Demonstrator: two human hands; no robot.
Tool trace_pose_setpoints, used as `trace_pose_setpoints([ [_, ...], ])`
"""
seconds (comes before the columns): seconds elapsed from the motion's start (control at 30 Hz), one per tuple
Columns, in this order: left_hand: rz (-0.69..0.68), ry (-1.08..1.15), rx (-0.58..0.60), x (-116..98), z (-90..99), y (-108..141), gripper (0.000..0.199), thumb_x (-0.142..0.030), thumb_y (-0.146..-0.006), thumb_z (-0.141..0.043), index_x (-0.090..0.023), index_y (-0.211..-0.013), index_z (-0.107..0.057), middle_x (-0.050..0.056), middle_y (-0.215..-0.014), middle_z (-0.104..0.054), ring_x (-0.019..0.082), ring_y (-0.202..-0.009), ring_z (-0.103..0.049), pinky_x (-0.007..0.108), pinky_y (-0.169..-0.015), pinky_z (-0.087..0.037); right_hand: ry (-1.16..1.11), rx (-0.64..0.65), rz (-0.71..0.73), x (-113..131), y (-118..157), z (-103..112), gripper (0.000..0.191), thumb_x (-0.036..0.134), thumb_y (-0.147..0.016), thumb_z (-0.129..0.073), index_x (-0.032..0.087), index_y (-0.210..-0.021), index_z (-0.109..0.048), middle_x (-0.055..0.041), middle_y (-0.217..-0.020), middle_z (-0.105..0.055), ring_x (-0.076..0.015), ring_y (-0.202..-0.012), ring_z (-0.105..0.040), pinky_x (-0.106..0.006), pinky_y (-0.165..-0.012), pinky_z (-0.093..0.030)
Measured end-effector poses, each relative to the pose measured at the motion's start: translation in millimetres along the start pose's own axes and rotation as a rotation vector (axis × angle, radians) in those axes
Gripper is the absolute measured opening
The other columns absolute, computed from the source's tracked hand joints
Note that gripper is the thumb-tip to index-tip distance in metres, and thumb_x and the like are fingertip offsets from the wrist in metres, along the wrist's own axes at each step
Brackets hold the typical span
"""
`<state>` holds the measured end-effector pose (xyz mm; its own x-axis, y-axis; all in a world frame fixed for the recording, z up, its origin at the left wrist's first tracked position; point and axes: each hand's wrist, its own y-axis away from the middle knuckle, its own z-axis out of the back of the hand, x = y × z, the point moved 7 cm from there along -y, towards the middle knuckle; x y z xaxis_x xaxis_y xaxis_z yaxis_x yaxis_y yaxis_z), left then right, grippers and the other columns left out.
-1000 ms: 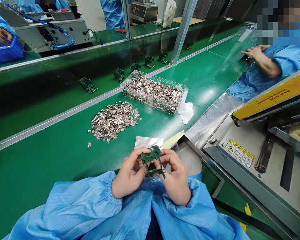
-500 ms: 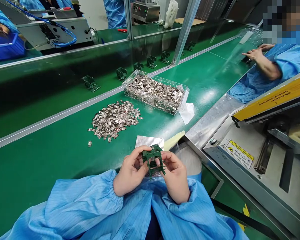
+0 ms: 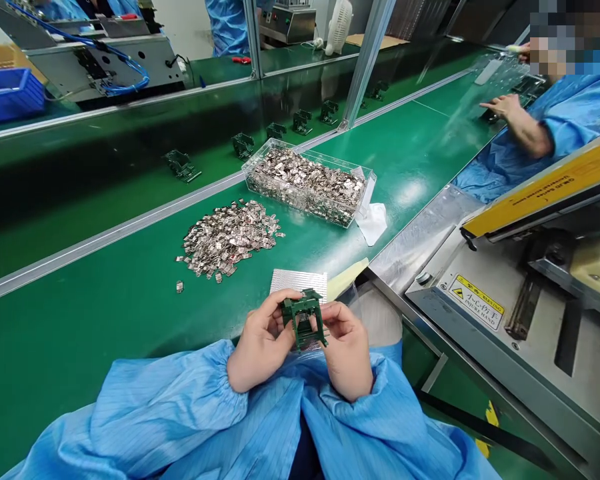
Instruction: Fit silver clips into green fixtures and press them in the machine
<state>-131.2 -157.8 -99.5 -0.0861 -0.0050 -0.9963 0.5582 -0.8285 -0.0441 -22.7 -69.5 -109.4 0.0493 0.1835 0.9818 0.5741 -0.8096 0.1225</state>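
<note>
A dark green plastic frame (image 3: 307,308) with a square opening is held up between both hands, just above the near edge of the table. My left hand (image 3: 263,343) grips its left side, thumb in front and fingers behind. On the other side, my right hand (image 3: 347,347) is closed on the frame's right edge, its fingertips partly hidden by the frame. Right behind the frame lies a ribbed silvery sheet (image 3: 300,283). Farther off on the table is a loose pile of small metal pieces (image 3: 230,237).
Behind the pile stands a clear plastic box (image 3: 300,203) full of similar metal pieces, a white cloth (image 3: 373,225) beside it. Several green frames (image 3: 181,165) line the far belt. At right is a machine with a warning label (image 3: 477,302); beyond it sits a co-worker in a blue sleeve (image 3: 580,113).
My hands keep hold of the green frame, which has tilted slightly. The co-worker's hands have moved apart, one reaching up and away. At far left, a person's hand has left the blue bin.
</note>
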Motion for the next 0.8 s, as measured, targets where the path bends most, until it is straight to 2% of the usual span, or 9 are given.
trace_pose_setpoints([
  [0.27, 0.025, 0.019, 0.026, -4, -6.5, 1, 0.029, -0.016, -0.079, -0.062, -0.019, -0.108, -0.058, 0.002, -0.085, -0.067, 0.012, -0.071, -0.065, 0.02, -0.061, -0.053, -0.105, -0.046, -0.039, -10, 8, 5, 0.028, 0.039, -0.068, -0.081, 0.022, -0.067, -0.058, 0.0001, -0.068, -0.064, -0.0165, -0.063, -0.059, -0.028, -0.058, -0.052],
  [0.43, 0.066, 0.034, 0.08, 0, -17.2, 5, 0.028, -0.017, -0.081, -0.062, -0.019, -0.108, -0.057, 0.003, -0.089, -0.068, 0.013, -0.074, -0.067, 0.02, -0.064, -0.055, -0.189, -0.072, -0.057, -18, 16, 12, 0.026, 0.033, -0.066, -0.083, 0.022, -0.068, -0.06, 0.0008, -0.069, -0.064, -0.0152, -0.062, -0.059, -0.027, -0.058, -0.052],
  [0.53, 0.122, 0.058, 0.138, 3, -21.5, 5, 0.03, -0.021, -0.083, -0.064, -0.018, -0.111, -0.057, 0.005, -0.093, -0.069, 0.015, -0.081, -0.069, 0.022, -0.068, -0.057, -0.195, -0.046, -0.068, -24, 18, 19, 0.026, 0.034, -0.068, -0.083, 0.022, -0.071, -0.061, 0.0011, -0.067, -0.063, -0.0153, -0.061, -0.059, -0.026, -0.058, -0.051],
  [0.63, 0.161, 0.114, 0.178, 4, -17.8, -6, 0.039, -0.029, -0.082, -0.069, -0.017, -0.116, -0.053, 0.008, -0.101, -0.069, 0.017, -0.084, -0.07, 0.024, -0.067, -0.059, -0.133, -0.102, -0.046, -34, 14, 41, 0.025, 0.043, -0.078, -0.075, 0.021, -0.082, -0.063, -0.0007, -0.074, -0.064, -0.0156, -0.065, -0.061, -0.028, -0.063, -0.051],
  [0.7, 0.171, 0.155, 0.146, 6, -10.6, -20, 0.045, -0.034, -0.08, -0.071, -0.018, -0.117, -0.05, 0.009, -0.107, -0.068, 0.019, -0.087, -0.07, 0.028, -0.068, -0.062, -0.036, -0.137, -0.032, -43, 8, 57, 0.03, 0.05, -0.085, -0.066, 0.02, -0.088, -0.063, -0.0026, -0.081, -0.066, -0.0147, -0.065, -0.06, -0.028, -0.065, -0.05],
  [0.8, 0.185, 0.194, 0.085, 16, -5.1, -45, 0.054, -0.04, -0.078, -0.073, -0.018, -0.119, -0.045, 0.009, -0.107, -0.067, 0.021, -0.09, -0.071, 0.032, -0.072, -0.063, 0.106, 0.023, -0.056, -59, -4, 56, 0.041, 0.059, -0.087, -0.058, 0.019, -0.084, -0.064, -0.003, -0.073, -0.065, -0.0145, -0.058, -0.056, -0.028, -0.059, -0.047],
])
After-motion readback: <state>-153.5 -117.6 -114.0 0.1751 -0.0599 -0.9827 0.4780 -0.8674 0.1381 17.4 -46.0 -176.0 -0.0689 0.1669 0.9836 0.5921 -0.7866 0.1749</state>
